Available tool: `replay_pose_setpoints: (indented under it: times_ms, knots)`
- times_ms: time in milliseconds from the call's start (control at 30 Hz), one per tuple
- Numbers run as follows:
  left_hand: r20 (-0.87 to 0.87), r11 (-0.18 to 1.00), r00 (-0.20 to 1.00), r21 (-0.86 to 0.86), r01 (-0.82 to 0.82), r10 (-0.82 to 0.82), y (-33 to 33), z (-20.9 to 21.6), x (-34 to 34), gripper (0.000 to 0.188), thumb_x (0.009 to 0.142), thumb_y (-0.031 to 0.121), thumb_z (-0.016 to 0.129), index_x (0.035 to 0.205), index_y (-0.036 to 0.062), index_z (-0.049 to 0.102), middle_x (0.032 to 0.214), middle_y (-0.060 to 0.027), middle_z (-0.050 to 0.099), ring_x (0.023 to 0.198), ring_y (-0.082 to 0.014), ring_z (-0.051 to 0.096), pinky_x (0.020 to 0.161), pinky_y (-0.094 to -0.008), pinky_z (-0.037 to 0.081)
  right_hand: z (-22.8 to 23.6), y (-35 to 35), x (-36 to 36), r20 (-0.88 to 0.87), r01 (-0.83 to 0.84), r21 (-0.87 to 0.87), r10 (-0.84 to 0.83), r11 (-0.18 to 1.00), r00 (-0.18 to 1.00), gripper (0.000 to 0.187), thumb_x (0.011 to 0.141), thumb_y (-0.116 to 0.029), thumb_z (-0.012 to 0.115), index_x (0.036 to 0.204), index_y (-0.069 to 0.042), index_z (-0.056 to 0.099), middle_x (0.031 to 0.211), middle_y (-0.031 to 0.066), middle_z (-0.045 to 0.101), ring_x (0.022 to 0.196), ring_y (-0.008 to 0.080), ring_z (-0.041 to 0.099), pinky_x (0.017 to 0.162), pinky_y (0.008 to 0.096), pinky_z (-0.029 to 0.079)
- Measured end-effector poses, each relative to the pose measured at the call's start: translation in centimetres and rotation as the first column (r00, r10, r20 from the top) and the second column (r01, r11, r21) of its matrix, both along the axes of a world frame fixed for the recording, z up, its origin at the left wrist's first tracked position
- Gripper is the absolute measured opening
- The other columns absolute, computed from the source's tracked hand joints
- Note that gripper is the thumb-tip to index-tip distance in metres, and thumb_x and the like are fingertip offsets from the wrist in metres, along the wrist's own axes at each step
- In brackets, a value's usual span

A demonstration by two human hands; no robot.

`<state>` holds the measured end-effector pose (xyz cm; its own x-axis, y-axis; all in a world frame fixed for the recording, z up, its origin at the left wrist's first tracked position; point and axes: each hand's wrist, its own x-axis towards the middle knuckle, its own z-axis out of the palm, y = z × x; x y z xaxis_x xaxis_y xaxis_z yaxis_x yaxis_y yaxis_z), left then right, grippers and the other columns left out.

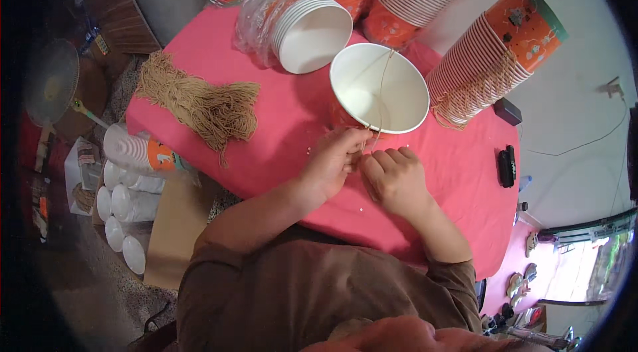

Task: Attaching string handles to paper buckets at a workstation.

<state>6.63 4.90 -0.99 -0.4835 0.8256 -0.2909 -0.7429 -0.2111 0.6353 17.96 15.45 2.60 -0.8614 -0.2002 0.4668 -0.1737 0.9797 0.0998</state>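
Observation:
A large white-lined paper bucket [405, 103] with an orange outside stands before me on the pink-covered table. A thin tan string [383, 83] runs across its mouth from the far rim to the near rim. My left hand [330, 164] pinches the string just below the near rim, with thumb and fingertips together. Close beside it, my right hand [397, 179] is curled, knuckles up, around the string's lower part. The fingertips of my right hand are hidden beneath it.
A bundle of tan strings [199, 103] lies at the left. Bagged nested buckets [312, 36] rest behind. At the right, a tall leaning stack of buckets [478, 53] carries looped strings. A black marker-like object [507, 166] lies near the right edge. A carton [176, 232] with white cups sits below left.

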Motion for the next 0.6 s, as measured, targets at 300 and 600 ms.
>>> replay_pose_setpoints:
  times_ms: [300,600]
  knots:
    - [0.043,0.999,0.998,-0.02,-0.05,0.05,0.1,0.7,0.6,0.012,0.088,0.024,0.061,0.079,0.0164,0.06,0.058,0.0115,0.042,0.049,-0.0008,0.033,0.046,-0.0217,0.024,-0.1,-0.5,0.2,0.042,-0.105,0.123,0.101,0.987,0.994,0.016,0.071,-0.019,0.058,0.081,-0.007,0.056,0.07,0.0026,0.053,0.061,0.0177,0.055,0.057,0.0331,0.042]
    - [-0.439,0.989,0.887,0.031,-0.147,0.146,-2.0,0.7,-2.9,0.013,0.093,0.013,0.06,0.102,0.0045,0.062,0.075,0.0046,0.054,0.055,-0.0024,0.041,0.048,-0.0195,0.032,2.2,0.7,1.7,-0.033,0.091,0.073,-0.089,0.993,0.995,0.016,0.071,-0.017,0.063,0.083,-0.009,0.057,0.067,0.002,0.052,0.058,0.0179,0.056,0.054,0.0336,0.042]
